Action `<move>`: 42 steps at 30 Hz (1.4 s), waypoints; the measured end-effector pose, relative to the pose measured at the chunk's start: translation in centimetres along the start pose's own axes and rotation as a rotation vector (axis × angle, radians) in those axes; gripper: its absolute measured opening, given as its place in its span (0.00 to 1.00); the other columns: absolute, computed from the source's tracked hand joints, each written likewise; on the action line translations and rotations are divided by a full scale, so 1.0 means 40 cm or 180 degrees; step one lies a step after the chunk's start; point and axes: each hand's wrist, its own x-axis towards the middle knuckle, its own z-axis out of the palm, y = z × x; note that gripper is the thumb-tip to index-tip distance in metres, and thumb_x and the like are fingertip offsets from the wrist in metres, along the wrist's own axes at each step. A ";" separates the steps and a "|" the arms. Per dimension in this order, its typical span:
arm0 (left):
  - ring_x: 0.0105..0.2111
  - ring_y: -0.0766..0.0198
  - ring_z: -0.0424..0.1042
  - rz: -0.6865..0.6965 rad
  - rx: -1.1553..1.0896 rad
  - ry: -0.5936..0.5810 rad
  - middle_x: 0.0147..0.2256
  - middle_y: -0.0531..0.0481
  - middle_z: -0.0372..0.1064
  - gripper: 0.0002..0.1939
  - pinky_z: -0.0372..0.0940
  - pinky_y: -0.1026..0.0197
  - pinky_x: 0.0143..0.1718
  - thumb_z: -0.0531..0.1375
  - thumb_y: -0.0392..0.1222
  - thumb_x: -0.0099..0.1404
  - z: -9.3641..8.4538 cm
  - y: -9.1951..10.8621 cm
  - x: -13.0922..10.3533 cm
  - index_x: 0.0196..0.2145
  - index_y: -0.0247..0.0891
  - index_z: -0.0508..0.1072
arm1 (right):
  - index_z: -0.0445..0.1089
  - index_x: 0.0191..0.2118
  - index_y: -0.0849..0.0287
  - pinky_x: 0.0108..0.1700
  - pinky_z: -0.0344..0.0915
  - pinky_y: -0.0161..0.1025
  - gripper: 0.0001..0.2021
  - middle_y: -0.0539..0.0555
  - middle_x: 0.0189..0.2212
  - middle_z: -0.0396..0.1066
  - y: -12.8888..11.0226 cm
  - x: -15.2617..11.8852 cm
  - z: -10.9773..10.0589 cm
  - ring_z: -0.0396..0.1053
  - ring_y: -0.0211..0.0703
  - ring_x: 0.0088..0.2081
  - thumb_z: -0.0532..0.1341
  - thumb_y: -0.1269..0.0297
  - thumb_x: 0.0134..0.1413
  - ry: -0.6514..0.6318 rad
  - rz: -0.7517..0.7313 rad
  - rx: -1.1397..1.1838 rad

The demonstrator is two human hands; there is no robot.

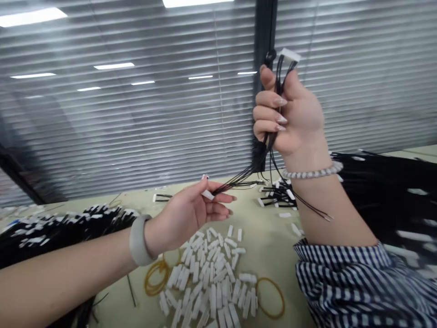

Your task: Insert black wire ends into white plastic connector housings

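My right hand (290,109) is raised in front of the blinds, its fingers wrapped round a bundle of black wires (269,136). A white connector (290,55) tops the bundle above the thumb. Two loose wire ends with bare tips hang down past the right wrist. My left hand (194,207), lower and to the left, pinches a white connector (208,195) between thumb and fingers. Black wires run from this connector up toward the right hand. Below the left hand lies a pile of small white connector housings (211,273).
Yellow rubber bands (157,278) lie left of the pile, and another band (271,298) lies right of it. Black wires with white connectors are heaped at the left (68,228) and the right (368,196). Window blinds (153,114) stand behind the table (119,300).
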 end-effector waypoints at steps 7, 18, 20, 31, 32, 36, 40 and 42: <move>0.30 0.60 0.70 0.0193 -0.0143 -0.0034 0.33 0.42 0.72 0.20 0.63 0.56 0.38 0.47 0.48 0.65 0.001 0.016 -0.049 0.37 0.34 0.75 | 0.66 0.36 0.47 0.20 0.45 0.32 0.22 0.43 0.18 0.56 -0.007 -0.012 0.001 0.47 0.28 0.15 0.42 0.40 0.56 -0.0207 -0.0045 0.0097; 0.33 0.59 0.68 0.0241 -0.0057 0.0040 0.37 0.41 0.70 0.14 0.62 0.56 0.38 0.52 0.41 0.61 0.005 0.014 -0.088 0.41 0.34 0.74 | 0.67 0.36 0.46 0.17 0.42 0.32 0.26 0.43 0.16 0.49 -0.066 -0.053 -0.002 0.43 0.27 0.14 0.33 0.49 0.62 -0.0528 0.0239 0.1365; 0.33 0.60 0.68 0.0261 -0.0026 0.0075 0.37 0.41 0.70 0.14 0.62 0.57 0.36 0.54 0.39 0.60 0.007 0.017 -0.093 0.41 0.34 0.73 | 0.67 0.34 0.51 0.16 0.42 0.30 0.30 0.44 0.15 0.47 -0.075 -0.058 0.002 0.44 0.27 0.14 0.30 0.48 0.62 -0.0845 0.0218 0.1862; 0.31 0.64 0.70 0.0423 0.1164 0.0669 0.35 0.47 0.72 0.14 0.60 0.62 0.33 0.62 0.43 0.54 0.021 0.032 -0.128 0.38 0.36 0.74 | 0.67 0.43 0.63 0.24 0.64 0.30 0.13 0.48 0.23 0.65 -0.023 -0.058 0.041 0.65 0.30 0.21 0.52 0.60 0.61 -0.2472 0.0056 0.0940; 0.31 0.64 0.70 0.0481 0.1261 0.0691 0.34 0.47 0.72 0.14 0.60 0.62 0.33 0.61 0.45 0.55 0.023 0.035 -0.130 0.38 0.36 0.74 | 0.67 0.44 0.63 0.25 0.65 0.30 0.13 0.48 0.23 0.66 -0.024 -0.060 0.045 0.65 0.29 0.21 0.52 0.60 0.60 -0.2518 0.0049 0.0845; 0.29 0.63 0.70 0.0683 0.1749 0.0981 0.32 0.47 0.72 0.16 0.62 0.61 0.32 0.57 0.52 0.58 0.038 0.050 -0.140 0.34 0.35 0.73 | 0.65 0.47 0.64 0.26 0.64 0.29 0.14 0.47 0.22 0.66 -0.033 -0.071 0.060 0.65 0.29 0.21 0.54 0.62 0.59 -0.2703 0.0113 0.0689; 0.29 0.62 0.71 0.0867 0.2373 0.1090 0.32 0.46 0.73 0.21 0.64 0.59 0.35 0.54 0.58 0.59 0.046 0.067 -0.162 0.31 0.36 0.73 | 0.64 0.48 0.63 0.26 0.64 0.29 0.15 0.47 0.22 0.68 -0.036 -0.076 0.065 0.65 0.28 0.20 0.55 0.62 0.58 -0.2777 0.0235 0.0610; 0.33 0.60 0.72 0.0829 0.2667 0.1091 0.34 0.46 0.73 0.23 0.64 0.57 0.38 0.51 0.59 0.60 0.040 0.076 -0.174 0.33 0.37 0.74 | 0.63 0.48 0.62 0.25 0.63 0.28 0.14 0.48 0.23 0.69 -0.036 -0.078 0.068 0.65 0.28 0.20 0.54 0.62 0.59 -0.2797 0.0286 0.0565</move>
